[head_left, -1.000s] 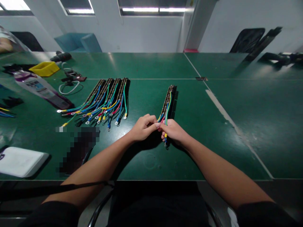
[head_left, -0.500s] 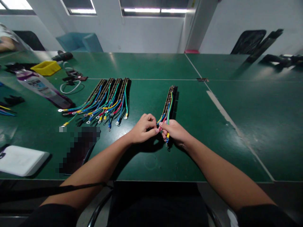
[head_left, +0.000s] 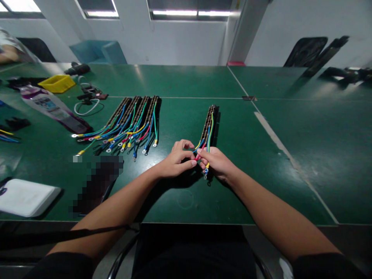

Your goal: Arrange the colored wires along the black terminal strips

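In front of me a dark terminal block point(head_left: 208, 120) with rows of metal contacts lies lengthwise on the green table, coloured wires running from its near end. My right hand point(head_left: 216, 162) is closed around several of these wires point(head_left: 209, 141), green, blue and red among them. Ring terminals point(head_left: 206, 170) with yellow and blue sleeves stick out below its fingers. My left hand point(head_left: 178, 159) meets it from the left, thumb and forefinger bent at the end of a red wire point(head_left: 197, 157). Yellow and blue wires pass close to its fingertips, partly hidden.
Several similar wired terminal blocks point(head_left: 139, 112) lie side by side to the left. Farther left are a plastic bottle point(head_left: 54, 108), a yellow bin point(head_left: 58, 83), a white cable point(head_left: 87, 108), a white box-like device point(head_left: 27, 197) and a blurred dark object point(head_left: 99, 184). A person's arm point(head_left: 8, 52) shows at far left.
My right hand and the wire ends have shifted slightly right. The left thumb and forefinger have spread a little at the red wire. The other things lie as before.
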### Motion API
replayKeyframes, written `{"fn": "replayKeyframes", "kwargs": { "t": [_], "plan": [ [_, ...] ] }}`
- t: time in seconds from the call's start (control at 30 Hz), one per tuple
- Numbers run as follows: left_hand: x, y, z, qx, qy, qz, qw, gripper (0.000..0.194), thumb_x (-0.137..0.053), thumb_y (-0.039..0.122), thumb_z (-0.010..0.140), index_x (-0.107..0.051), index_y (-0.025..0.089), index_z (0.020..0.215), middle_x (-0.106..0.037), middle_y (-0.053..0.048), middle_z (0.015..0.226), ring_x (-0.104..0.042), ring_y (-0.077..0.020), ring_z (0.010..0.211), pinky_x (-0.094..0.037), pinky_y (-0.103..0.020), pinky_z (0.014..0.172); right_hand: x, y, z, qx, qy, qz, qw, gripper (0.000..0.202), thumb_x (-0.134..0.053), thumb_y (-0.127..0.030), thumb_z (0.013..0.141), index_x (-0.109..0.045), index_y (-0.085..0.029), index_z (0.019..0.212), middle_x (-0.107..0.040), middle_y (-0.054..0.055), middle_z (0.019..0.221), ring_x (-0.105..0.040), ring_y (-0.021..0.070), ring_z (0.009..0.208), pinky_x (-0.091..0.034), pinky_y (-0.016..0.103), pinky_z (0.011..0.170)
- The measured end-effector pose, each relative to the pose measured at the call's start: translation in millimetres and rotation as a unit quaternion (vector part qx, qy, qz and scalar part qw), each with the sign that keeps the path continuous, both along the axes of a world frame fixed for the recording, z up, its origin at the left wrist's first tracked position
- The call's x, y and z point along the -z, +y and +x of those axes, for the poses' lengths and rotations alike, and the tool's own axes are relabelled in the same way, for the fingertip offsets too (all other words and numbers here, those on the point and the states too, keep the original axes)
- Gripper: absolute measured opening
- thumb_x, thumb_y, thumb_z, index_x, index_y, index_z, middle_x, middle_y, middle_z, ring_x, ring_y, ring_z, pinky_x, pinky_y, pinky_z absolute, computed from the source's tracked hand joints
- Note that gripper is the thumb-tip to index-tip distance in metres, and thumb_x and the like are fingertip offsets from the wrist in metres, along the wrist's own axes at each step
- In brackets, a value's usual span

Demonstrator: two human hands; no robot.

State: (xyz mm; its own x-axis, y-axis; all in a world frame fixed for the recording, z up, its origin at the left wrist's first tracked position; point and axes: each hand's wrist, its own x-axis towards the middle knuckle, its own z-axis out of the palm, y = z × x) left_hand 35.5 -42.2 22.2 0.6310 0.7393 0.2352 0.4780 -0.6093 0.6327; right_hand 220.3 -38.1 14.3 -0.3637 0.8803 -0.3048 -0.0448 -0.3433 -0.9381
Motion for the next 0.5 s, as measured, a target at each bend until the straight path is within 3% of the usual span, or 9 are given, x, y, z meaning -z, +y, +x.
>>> {"fn": "replayKeyframes", "kwargs": {
  "t": [0.13,0.5],
  "plan": [
    [-1.9,-1.3,0.1,0.001,0.000,0.001,1.000,0.025,-0.052,0.037,0.088,-0.064,0.016,0.081,-0.043,-0.010,0.115,-0.036,-0.0251,0.116,-0.030,-0.044,0.103,4.6,1.9,0.0,-0.005,-0.012,0.026,1.000,0.028,-0.059,-0.039,0.082,-0.053,-0.016,0.068,-0.046,-0.005,0.042,-0.044,0.0076,0.035,-0.037,0.018,0.035],
    [4.2,1.7,1.4,-0.017,0.025,0.026,0.999,0.024,-0.059,0.041,0.084,-0.067,0.018,0.086,-0.044,-0.009,0.114,-0.037,-0.0248,0.113,-0.031,-0.043,0.100,-0.9,1.0,1.9,-0.009,0.044,-0.018,0.999,0.027,-0.061,-0.037,0.080,-0.052,-0.015,0.065,-0.042,-0.007,0.040,-0.040,0.0068,0.034,-0.036,0.018,0.034]
  ]
}}
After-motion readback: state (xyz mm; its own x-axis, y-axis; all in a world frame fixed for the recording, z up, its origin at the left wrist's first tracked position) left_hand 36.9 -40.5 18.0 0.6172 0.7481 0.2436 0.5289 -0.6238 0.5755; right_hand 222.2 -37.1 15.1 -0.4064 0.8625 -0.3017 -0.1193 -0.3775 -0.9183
